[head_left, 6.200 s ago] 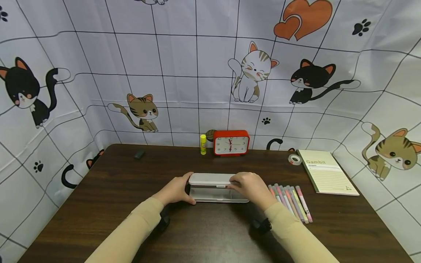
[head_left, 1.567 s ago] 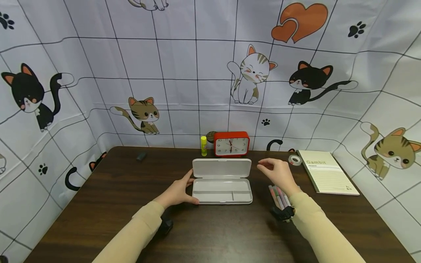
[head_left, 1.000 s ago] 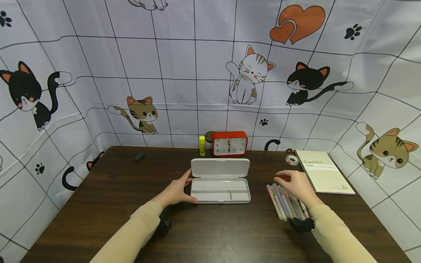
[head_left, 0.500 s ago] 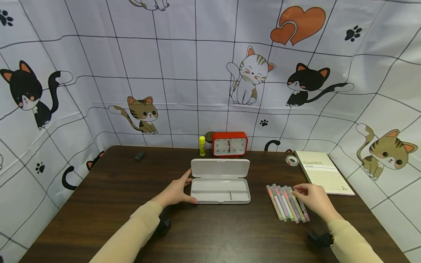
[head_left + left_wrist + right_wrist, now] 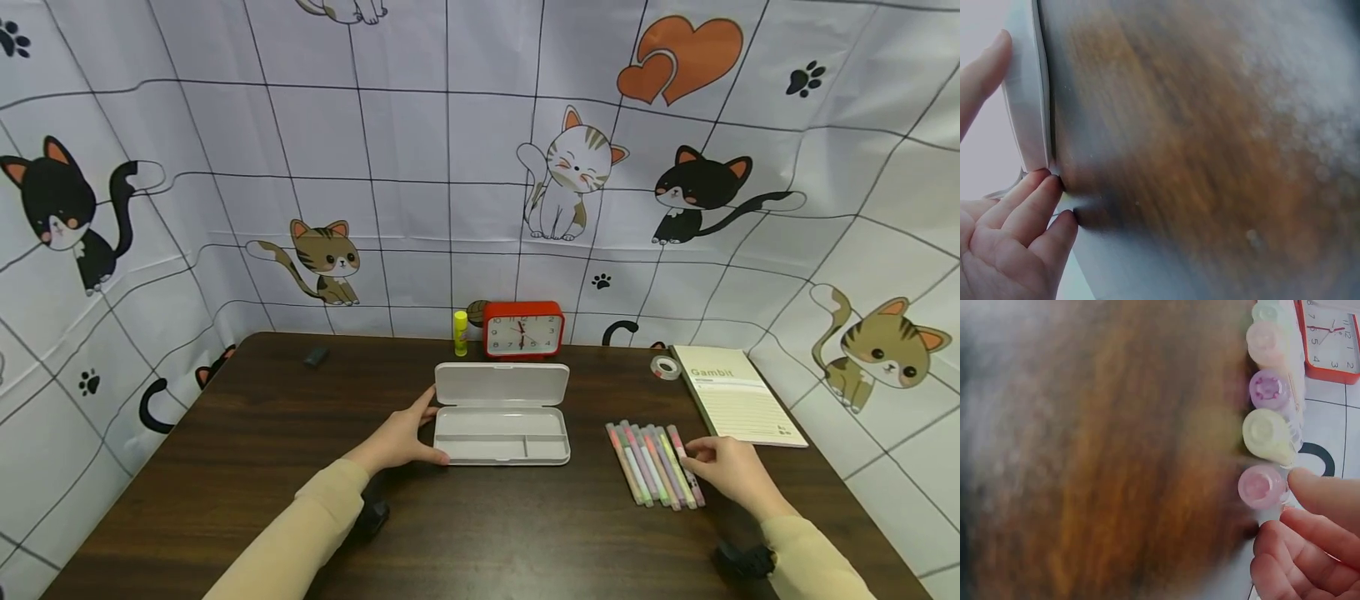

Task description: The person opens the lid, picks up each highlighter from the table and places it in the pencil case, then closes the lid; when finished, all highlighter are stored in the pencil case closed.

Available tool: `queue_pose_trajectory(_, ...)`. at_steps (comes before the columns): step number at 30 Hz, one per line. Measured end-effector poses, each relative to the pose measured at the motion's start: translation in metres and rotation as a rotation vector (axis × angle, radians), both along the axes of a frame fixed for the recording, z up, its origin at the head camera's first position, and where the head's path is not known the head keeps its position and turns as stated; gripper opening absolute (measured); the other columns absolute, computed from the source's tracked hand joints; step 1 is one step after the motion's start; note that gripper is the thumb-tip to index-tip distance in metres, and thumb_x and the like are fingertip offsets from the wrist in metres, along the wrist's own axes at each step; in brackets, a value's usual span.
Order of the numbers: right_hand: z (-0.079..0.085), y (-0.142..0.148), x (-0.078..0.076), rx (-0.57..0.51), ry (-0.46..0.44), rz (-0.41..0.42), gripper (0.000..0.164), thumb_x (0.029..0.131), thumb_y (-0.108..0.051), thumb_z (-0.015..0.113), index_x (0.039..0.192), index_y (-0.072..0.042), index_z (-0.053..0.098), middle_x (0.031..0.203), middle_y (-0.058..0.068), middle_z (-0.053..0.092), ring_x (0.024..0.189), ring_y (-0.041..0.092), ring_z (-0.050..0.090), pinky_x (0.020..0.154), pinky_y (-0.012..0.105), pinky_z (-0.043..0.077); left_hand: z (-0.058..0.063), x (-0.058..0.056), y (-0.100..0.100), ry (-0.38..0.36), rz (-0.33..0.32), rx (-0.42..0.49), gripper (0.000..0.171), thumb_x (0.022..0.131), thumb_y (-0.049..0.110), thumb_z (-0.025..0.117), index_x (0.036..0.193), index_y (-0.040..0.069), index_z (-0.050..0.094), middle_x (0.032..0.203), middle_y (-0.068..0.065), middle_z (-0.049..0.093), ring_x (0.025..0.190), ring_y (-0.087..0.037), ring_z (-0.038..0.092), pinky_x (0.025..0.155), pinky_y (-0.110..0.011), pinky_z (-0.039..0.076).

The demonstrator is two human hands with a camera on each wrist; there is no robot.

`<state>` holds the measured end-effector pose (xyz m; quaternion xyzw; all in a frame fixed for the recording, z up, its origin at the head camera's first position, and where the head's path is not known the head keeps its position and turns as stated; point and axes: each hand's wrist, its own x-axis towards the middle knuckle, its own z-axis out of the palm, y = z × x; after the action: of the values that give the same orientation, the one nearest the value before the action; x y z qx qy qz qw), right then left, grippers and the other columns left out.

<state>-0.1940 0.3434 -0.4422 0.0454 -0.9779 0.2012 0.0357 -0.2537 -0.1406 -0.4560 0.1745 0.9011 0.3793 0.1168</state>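
Note:
A white pencil case [image 5: 501,450] lies with its lid [image 5: 501,385] raised, showing compartments inside. My left hand [image 5: 401,437] grips its left end, thumb at the front corner and fingers farther back. In the left wrist view, the case's edge [image 5: 1027,100] runs between thumb and fingers. To the right, several capped markers [image 5: 645,467] lie side by side in a slanted row. At the row's right side, my right hand [image 5: 727,471] pinches the outermost pink marker [image 5: 676,440]. The right wrist view has thumb and forefinger on either side of this pink marker's end [image 5: 1261,487].
Behind the case stand a red clock [image 5: 523,329] and a yellow glue stick [image 5: 460,333]. A tape roll [image 5: 665,367] and a notepad [image 5: 738,392] lie at the back right. A small dark block [image 5: 316,357] sits at the back left. Patterned cloth [image 5: 405,208] surrounds the dark table.
The case's lid has swung up and back. My right hand has left the case, passed rightward over the markers and come down at the outermost pink one. My left hand stays at the case.

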Motion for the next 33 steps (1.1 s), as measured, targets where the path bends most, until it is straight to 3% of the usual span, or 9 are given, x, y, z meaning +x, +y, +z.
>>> queue_pose_trajectory(13, 0.0056, 0.0026, 0.0042, -0.019, -0.127, -0.008, 0.019, 0.085, -0.02, 0.069, 0.085, -0.001, 0.069, 0.074, 0.001, 0.064, 0.063, 0.013, 0.055, 0.057, 0.032, 0.046, -0.0002, -0.0011, 0.0009, -0.005, 0.014, 0.01, 0.12, 0.067, 0.032, 0.087, 0.153, 0.007, 0.007, 0.142, -0.019, 0.046, 0.13, -0.032, 0.045, 0.106, -0.05, 0.035)
queue_pose_trajectory(25, 0.0071, 0.0021, 0.0087, -0.009, -0.136, -0.037, 0.019, 0.083, -0.018, 0.07, 0.07, -0.006, 0.064, 0.059, -0.003, 0.057, 0.053, 0.012, 0.052, 0.054, 0.032, 0.043, -0.0006, 0.0, 0.0006, -0.01, 0.015, 0.017, 0.12, 0.067, 0.031, 0.087, 0.153, 0.007, 0.007, 0.142, -0.02, 0.046, 0.13, -0.033, 0.045, 0.106, -0.051, 0.035)
queue_pose_trajectory(33, 0.0049, 0.0039, 0.0092, -0.028, -0.115, -0.036, 0.013, 0.084, -0.013, 0.066, 0.075, -0.004, 0.065, 0.055, -0.003, 0.056, 0.047, 0.013, 0.053, 0.057, 0.033, 0.044, 0.0005, -0.0004, 0.0007, 0.001, 0.007, 0.008, 0.119, 0.068, 0.031, 0.086, 0.153, 0.006, 0.006, 0.141, -0.019, 0.047, 0.13, -0.033, 0.045, 0.106, -0.051, 0.035)
